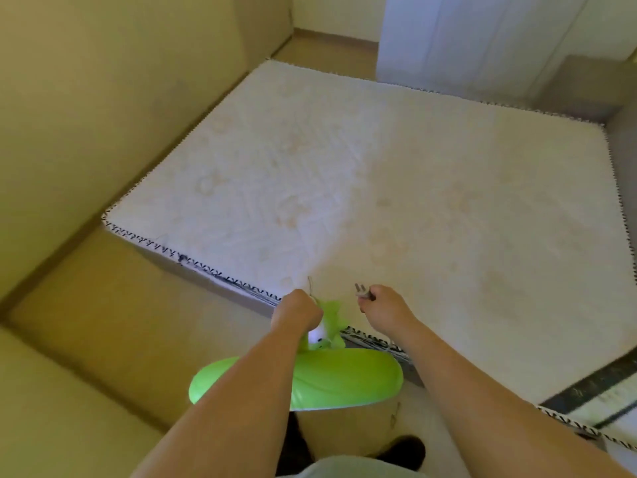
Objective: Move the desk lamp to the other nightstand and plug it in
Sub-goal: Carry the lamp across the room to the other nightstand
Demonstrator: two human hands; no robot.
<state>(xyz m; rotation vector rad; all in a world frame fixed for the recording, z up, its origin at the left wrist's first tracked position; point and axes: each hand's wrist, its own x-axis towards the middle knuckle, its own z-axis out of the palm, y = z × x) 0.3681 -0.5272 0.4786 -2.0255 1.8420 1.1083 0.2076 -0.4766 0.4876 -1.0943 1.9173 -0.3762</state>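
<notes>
A bare mattress (396,188) fills the room between a yellowish wall (86,115) and a white wardrobe (482,39), directly ahead of the person. The green lamp (331,377) hangs over its near corner, gripped by the closed left hand (296,313). The right hand (386,310) pinches the plug (362,291) just beside.

Both forearms out fwd, left hand (296,310) fisted, fingers curled tight, right hand (387,307) pinched shut, knuckles up
</notes>
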